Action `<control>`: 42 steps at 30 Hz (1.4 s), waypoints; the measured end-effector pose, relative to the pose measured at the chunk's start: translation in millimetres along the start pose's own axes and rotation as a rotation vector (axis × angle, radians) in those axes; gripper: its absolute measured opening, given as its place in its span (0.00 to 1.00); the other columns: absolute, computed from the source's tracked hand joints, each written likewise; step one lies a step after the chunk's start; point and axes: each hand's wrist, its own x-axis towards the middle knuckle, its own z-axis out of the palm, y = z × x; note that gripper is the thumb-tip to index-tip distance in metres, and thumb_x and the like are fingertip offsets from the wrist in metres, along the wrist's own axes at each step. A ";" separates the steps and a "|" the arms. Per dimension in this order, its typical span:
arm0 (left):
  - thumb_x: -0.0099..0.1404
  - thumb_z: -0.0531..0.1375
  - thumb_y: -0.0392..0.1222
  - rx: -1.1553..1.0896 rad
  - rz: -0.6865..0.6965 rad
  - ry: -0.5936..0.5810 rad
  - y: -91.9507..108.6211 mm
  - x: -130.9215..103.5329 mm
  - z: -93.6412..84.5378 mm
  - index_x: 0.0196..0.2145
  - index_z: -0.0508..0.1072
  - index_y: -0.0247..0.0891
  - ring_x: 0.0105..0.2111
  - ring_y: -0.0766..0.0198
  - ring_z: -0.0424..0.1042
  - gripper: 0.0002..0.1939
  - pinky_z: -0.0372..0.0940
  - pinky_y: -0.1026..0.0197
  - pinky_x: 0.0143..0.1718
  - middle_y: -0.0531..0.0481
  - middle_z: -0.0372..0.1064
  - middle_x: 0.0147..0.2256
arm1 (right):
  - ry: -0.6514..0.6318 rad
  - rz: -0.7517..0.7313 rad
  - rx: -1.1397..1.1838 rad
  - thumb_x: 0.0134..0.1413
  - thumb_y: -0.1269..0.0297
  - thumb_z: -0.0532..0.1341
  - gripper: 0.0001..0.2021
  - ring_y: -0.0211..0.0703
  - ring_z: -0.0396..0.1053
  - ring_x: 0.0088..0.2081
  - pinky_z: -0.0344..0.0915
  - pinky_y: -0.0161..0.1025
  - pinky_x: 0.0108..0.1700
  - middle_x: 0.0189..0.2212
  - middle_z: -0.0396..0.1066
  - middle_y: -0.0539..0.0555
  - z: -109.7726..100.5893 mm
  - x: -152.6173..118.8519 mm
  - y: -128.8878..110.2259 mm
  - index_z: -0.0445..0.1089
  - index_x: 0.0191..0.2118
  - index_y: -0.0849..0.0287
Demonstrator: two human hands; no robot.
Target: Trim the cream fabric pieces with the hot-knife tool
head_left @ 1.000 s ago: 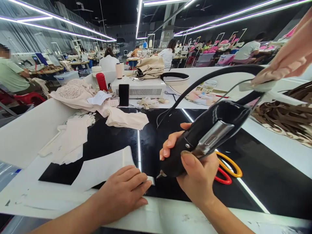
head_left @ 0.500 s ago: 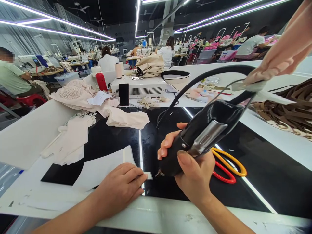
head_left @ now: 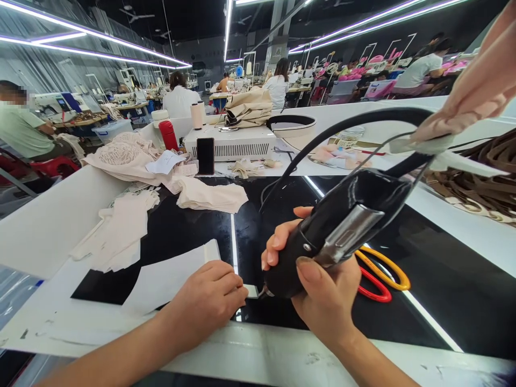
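Tool sits wrapped in right fingers, tip by white strip jutting from left fingers (grip unclear).

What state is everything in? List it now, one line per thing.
Left hand: palm down, fingertips at the white strip
Right hand: closed around the black tool
Black tool: tilted, tip at the strip's end, contact unclear
White sheet: partly covered by the left hand
Scissors: on the black tabletop, blades hidden
Phone: upright, screen dark
Ceiling lights: lit
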 end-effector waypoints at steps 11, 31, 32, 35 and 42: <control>0.80 0.56 0.28 0.118 0.008 -0.039 0.1 0.3 8.6 0.30 0.71 0.38 0.29 0.61 0.68 0.18 0.65 0.56 0.34 0.53 0.68 0.29 | 0.007 0.010 -0.004 0.62 0.50 0.79 0.21 0.39 0.75 0.27 0.77 0.36 0.28 0.34 0.78 0.46 3.3 -0.8 -0.7 0.75 0.54 0.48; 0.79 0.60 0.30 -0.033 -0.133 -0.012 1.3 -2.3 14.4 0.34 0.76 0.39 0.33 0.60 0.76 0.14 0.69 0.58 0.36 0.50 0.77 0.34 | 0.029 -0.035 -0.067 0.63 0.49 0.77 0.19 0.40 0.74 0.26 0.78 0.39 0.27 0.33 0.77 0.46 7.4 3.2 3.0 0.70 0.46 0.50; 0.79 0.60 0.30 -0.037 -0.134 -0.013 1.3 -2.5 14.3 0.34 0.76 0.39 0.33 0.60 0.76 0.14 0.69 0.58 0.36 0.50 0.78 0.34 | 0.034 -0.034 -0.073 0.63 0.50 0.77 0.19 0.40 0.74 0.26 0.78 0.39 0.27 0.33 0.77 0.46 7.0 3.2 3.0 0.71 0.47 0.50; 0.79 0.60 0.30 -0.050 -0.140 -0.002 1.2 -3.0 14.7 0.34 0.76 0.38 0.33 0.60 0.77 0.14 0.69 0.58 0.36 0.50 0.78 0.35 | 0.049 -0.051 -0.073 0.62 0.51 0.77 0.19 0.40 0.75 0.26 0.77 0.38 0.27 0.33 0.77 0.46 5.8 3.3 4.0 0.72 0.49 0.49; 0.80 0.59 0.30 -0.049 -0.125 0.011 -1.0 -4.1 16.9 0.34 0.77 0.39 0.33 0.60 0.76 0.14 0.71 0.57 0.37 0.49 0.79 0.35 | 0.088 -0.077 -0.086 0.62 0.53 0.78 0.19 0.40 0.74 0.26 0.77 0.38 0.27 0.33 0.77 0.46 4.5 5.4 7.4 0.74 0.53 0.49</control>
